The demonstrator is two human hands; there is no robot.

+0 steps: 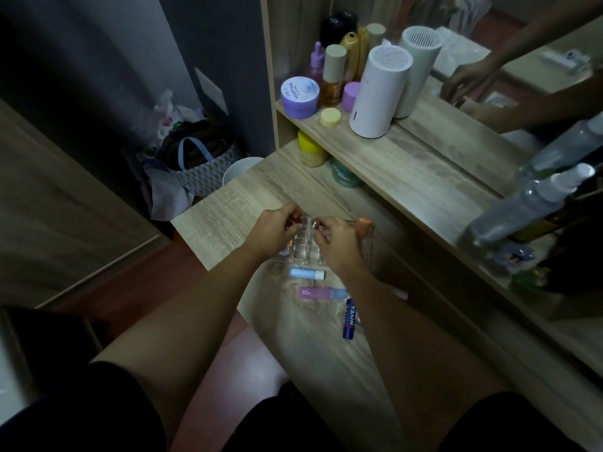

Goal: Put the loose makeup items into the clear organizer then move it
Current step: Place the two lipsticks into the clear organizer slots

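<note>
Fingers of the left hand [275, 227] pinch a small reddish item, probably a lipstick, over the clear organizer [305, 249]; the right hand [336, 241] pinches another small thing just beside it, above the grid cells. The organizer stands on the wooden table [228, 210], near its left edge. Three loose tubes lie close behind it toward the person: a white tube [308, 274], a pink tube [321, 293], a blue lip balm [349, 318]. Bare tabletop is open toward the far left corner.
</note>
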